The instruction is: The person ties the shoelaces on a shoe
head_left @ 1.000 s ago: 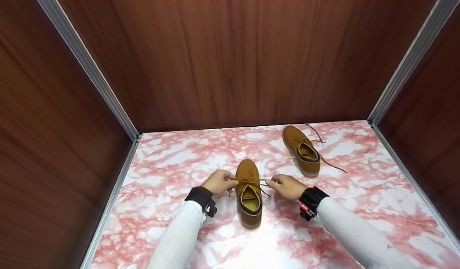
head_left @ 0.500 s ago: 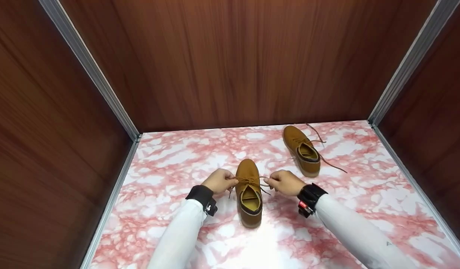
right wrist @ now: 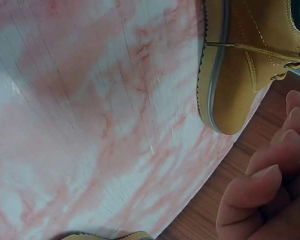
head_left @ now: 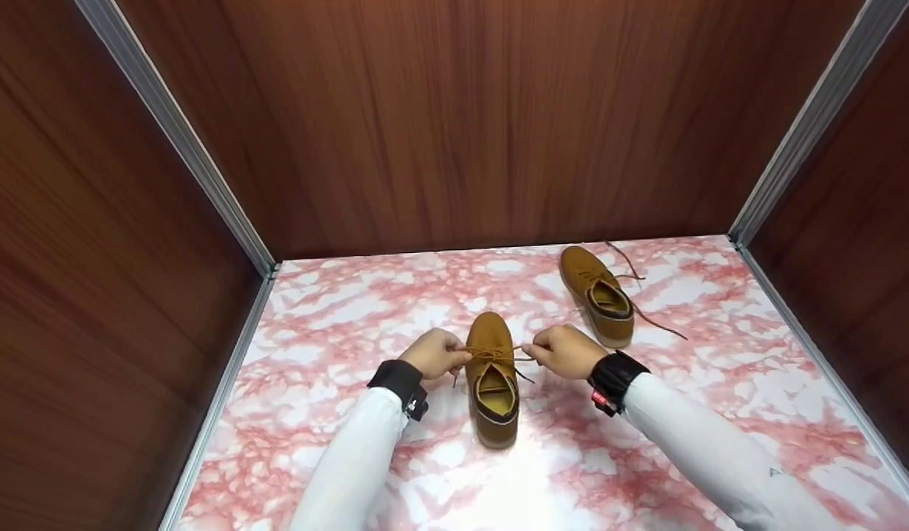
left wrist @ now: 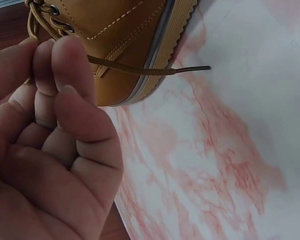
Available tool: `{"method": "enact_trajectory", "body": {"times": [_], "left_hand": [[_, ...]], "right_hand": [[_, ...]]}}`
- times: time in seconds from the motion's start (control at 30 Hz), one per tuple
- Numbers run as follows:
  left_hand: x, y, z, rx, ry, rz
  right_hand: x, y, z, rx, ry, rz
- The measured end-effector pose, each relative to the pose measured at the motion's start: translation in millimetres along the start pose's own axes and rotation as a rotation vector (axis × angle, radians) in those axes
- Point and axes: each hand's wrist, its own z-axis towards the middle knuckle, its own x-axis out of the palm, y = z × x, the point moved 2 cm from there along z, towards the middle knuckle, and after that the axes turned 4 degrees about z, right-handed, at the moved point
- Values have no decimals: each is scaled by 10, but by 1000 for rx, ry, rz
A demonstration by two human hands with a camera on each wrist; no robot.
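A tan lace-up shoe (head_left: 489, 330) stands on the table, toe pointing away from me. Its shoelace (head_left: 493, 355) is looped in a bow over the tongue. On the left side my left hand (head_left: 435, 355) pinches one loop between thumb and fingers. My right hand (head_left: 569, 352) pinches the opposite loop on the right; in the right wrist view that pinch lies beyond the frame edge. A loose lace end (left wrist: 135, 69) with a dark tip hangs down the shoe's side in the left wrist view. Another lace end (right wrist: 262, 50) hangs on the other side in the right wrist view.
A second tan shoe (head_left: 581, 267) stands at the back right, its lace (head_left: 657, 323) undone and trailing on the table. Dark wood panels (head_left: 454, 125) with metal corner strips enclose the pink-and-white marbled table (head_left: 336, 435) at the back and sides.
My right hand has shifted slightly away from me, still pinching its loop. The left hand has risen only a little, and both shoes stay in place.
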Motion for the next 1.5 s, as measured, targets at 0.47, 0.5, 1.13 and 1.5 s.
{"method": "enact_trajectory", "body": {"times": [0.47, 0.5, 1.13, 1.5], "left_hand": [[-27, 10, 7, -4, -42, 115], [-26, 12, 6, -7, -38, 114], [-22, -128, -5, 12, 110, 254], [-6, -92, -31, 41, 166, 215]], "right_hand": [[39, -36, -35, 116, -178, -11], [48, -42, -37, 122, -178, -5], [-47, 19, -26, 9, -43, -53], [-14, 7, -51, 119, -190, -159]]}}
